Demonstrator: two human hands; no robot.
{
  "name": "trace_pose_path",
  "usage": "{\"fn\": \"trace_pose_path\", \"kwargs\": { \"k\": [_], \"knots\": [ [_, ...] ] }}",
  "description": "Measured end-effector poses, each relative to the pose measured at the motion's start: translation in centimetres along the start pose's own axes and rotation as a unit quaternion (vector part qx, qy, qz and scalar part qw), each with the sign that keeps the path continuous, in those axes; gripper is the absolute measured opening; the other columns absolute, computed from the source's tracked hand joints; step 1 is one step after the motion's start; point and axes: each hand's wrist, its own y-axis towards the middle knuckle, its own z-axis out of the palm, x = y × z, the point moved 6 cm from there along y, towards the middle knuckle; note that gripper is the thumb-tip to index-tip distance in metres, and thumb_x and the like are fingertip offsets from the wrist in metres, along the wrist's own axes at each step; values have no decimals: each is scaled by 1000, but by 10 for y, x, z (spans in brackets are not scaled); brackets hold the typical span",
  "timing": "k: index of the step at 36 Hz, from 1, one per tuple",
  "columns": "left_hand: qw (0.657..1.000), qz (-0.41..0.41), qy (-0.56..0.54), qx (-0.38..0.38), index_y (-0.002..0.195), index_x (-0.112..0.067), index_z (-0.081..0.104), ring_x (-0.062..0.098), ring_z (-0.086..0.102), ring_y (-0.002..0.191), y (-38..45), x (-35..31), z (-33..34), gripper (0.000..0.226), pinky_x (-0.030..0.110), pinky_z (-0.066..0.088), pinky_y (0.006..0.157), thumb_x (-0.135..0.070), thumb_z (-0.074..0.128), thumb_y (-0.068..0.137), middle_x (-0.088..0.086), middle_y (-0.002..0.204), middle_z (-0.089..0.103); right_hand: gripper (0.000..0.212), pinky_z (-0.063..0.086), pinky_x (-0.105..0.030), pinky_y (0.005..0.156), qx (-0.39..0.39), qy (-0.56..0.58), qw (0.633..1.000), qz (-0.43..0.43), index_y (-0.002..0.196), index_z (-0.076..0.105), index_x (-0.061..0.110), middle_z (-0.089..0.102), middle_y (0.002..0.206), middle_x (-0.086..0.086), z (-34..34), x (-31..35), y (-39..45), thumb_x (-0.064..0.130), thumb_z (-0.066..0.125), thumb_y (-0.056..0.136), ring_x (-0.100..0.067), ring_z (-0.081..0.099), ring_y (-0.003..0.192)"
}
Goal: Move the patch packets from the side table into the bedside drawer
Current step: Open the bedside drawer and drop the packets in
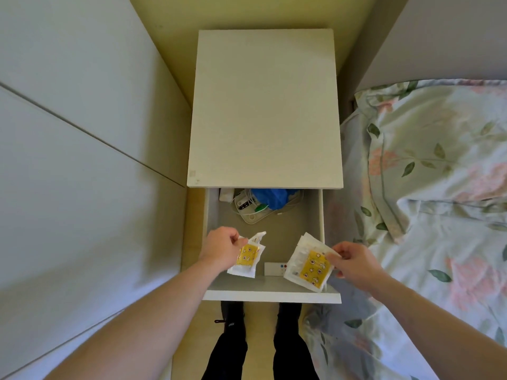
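Low in the middle of the frame, the drawer (211,215) is pulled out from under the white table (264,105), and both hands are held over it. A small bunch of patch packets (247,256) is pinched at its upper edge by the left hand (220,246), lower left of centre, yellow patterned squares facing up. A thicker fanned stack of packets (308,263) is gripped at its right edge by the right hand (356,260), hanging over the drawer's near right corner. Between the two bundles, a small white box (274,269) is seen on the drawer floor. Toward the back of the drawer, white cables and something blue (270,197), perhaps a bag, are piled. A floral bed (439,187) fills the right side.
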Motion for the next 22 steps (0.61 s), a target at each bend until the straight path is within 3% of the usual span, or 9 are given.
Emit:
{"fn": "trace_pose_path", "kwargs": {
  "k": [4,7,10,13,16,22],
  "knots": [
    [999,20,23,-27,68,-25,66,6,51,54,-8,-6,0,30,18,27,46,-42,67,93,-12,58,55,12,59,-39,84,5,-6,1000,9,85,71,26,75,74,5,8,-10,-2,31,65,94,-16,73,68],
    [998,27,28,-40,68,-28,70,8,55,55,-9,-1,-2,32,21,32,47,-47,65,93,-9,58,60,12,59,-34,74,6,0,1000,16,87,71,21,75,77,-2,11,-14,-6,28,65,95,-23,73,73],
    [998,28,25,-44,66,-32,70,12,57,58,-6,10,-4,31,28,41,49,-46,64,94,-8,59,61,11,58,-26,65,1,-1,1000,17,87,71,22,75,78,1,12,-16,-11,27,65,95,-16,71,69],
    [999,28,7,-25,89,-33,79,7,63,69,-4,16,-5,17,27,52,60,-44,65,93,-14,73,69,11,61,-30,67,3,3,1000,25,86,71,21,74,81,2,15,-21,-12,26,65,94,-16,71,72],
    [999,42,-1,-13,102,-33,79,3,64,77,-5,19,-4,18,23,52,65,-42,67,93,-19,85,72,12,63,-39,72,10,1,1000,27,84,70,22,74,81,1,18,-27,-11,27,65,94,-20,71,74],
    [999,23,-44,16,88,-44,77,3,65,76,-7,26,7,9,28,57,69,-43,68,91,-22,79,72,10,53,-17,55,13,9,999,28,88,68,21,73,88,1,21,-27,-13,26,63,96,-16,70,75]
  ]
}}
